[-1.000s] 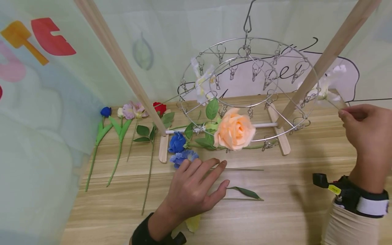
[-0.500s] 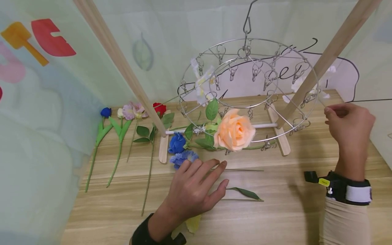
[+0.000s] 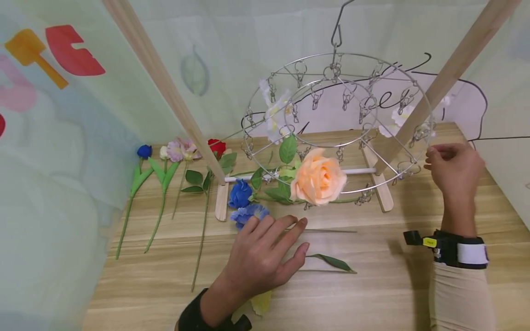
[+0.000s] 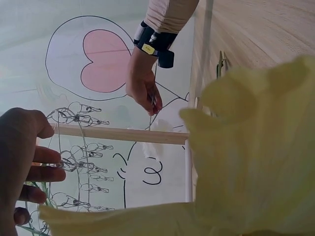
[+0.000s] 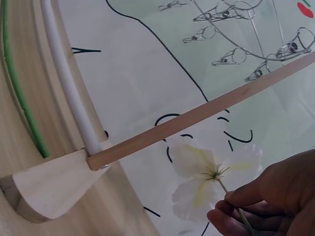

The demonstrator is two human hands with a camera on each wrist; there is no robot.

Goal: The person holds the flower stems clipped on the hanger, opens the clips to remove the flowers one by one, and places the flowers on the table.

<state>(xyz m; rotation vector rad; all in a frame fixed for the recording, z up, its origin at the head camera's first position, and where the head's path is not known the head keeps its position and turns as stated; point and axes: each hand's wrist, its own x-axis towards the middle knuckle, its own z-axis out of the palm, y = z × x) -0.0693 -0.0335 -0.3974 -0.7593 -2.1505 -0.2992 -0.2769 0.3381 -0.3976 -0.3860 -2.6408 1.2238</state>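
Observation:
My right hand pinches the thin stem of a white flower, right of the wooden frame. The blossom, with yellow toward its middle, lies partly behind the right wooden post in the head view. My left hand is held with loosely extended fingers above stems on the table, just below a ruffled blue flower; it grips nothing. A yellow flower fills much of the left wrist view. From the frame hangs a round wire clip hanger with many small metal clips.
A peach rose and a blue rose lie at the hanger's lower side. Another white flower is at its left. Several flowers, including a red rose, lie at the left. A leafy stem lies in front.
My right hand has moved left toward the hanger with the white flower, whose blossom has passed behind the right post. My left hand has stayed in place.

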